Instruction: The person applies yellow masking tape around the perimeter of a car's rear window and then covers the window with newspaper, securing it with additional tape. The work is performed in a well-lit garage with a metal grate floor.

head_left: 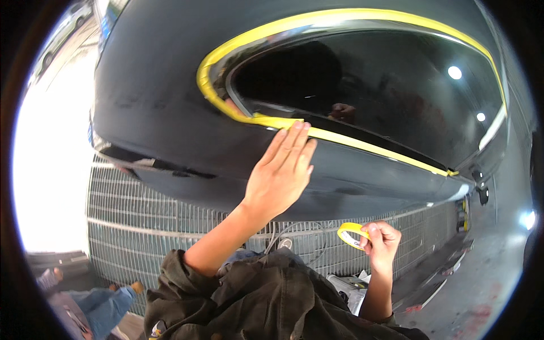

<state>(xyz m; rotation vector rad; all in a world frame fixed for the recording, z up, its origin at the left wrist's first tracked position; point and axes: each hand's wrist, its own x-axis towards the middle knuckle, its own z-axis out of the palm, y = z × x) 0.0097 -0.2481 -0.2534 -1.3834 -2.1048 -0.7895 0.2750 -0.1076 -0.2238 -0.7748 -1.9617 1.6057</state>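
Observation:
Yellow masking tape (pixel 378 149) runs around the edge of a dark, glossy car window (pixel 391 85). My left hand (pixel 279 175) lies flat with its fingers stretched out, the fingertips touching the tape at the window's lower edge. Left of those fingertips, a tape end looks slightly raised and overlapped. Lower right, away from the car, my right hand (pixel 383 241) pinches a roll of yellow tape (pixel 343 231) by its rim. Matte dark body panels (pixel 153 79) surround the window.
Below the car is a metal floor grating (pixel 187 207), with a thin hose (pixel 317 226) on it. At lower left another person's blue-clad leg (pixel 102 309) shows. A grey-white bundle (pixel 352 292) lies beside my right forearm. Bright daylight enters at left.

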